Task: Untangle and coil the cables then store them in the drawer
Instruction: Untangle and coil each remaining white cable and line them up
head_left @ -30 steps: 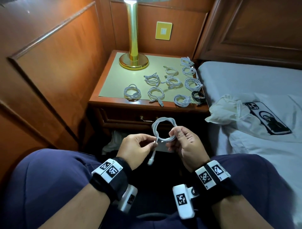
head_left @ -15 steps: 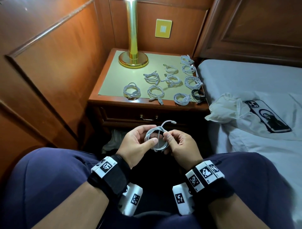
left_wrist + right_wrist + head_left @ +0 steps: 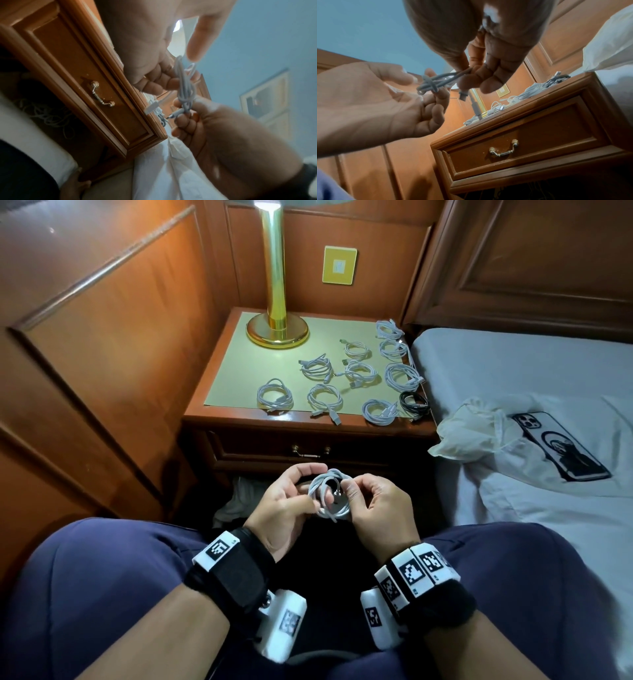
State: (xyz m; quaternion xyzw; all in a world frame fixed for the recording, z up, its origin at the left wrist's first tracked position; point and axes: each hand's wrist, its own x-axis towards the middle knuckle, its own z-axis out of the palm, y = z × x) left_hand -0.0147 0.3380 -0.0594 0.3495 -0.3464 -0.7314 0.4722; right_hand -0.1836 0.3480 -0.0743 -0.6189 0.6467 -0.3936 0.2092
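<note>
A white cable [image 3: 329, 496], wound into a small coil, is held over my lap in front of the nightstand. My left hand [image 3: 308, 489] grips the coil's left side with curled fingers [image 3: 436, 94]. My right hand [image 3: 351, 491] pinches the right side, and one plug end [image 3: 463, 94] sticks out below its fingers [image 3: 476, 75]. In the left wrist view the coil [image 3: 185, 86] is seen edge-on between both hands. The nightstand drawer [image 3: 274, 453] is closed, and its brass handle [image 3: 503, 150] hangs free. Several coiled white cables [image 3: 325, 400] lie on the nightstand top.
A brass lamp [image 3: 277, 330] stands at the back of the nightstand [image 3: 239, 419], and a black coiled cable [image 3: 414, 402] lies near its right front corner. On the bed at right lie a plastic bag [image 3: 469, 433] and a phone [image 3: 561, 446]. Loose cables [image 3: 46, 115] lie below the drawer.
The loose end that hung down from the big loop has been wound in. The coil is now smaller and lower, and both hands have closed in around it.
</note>
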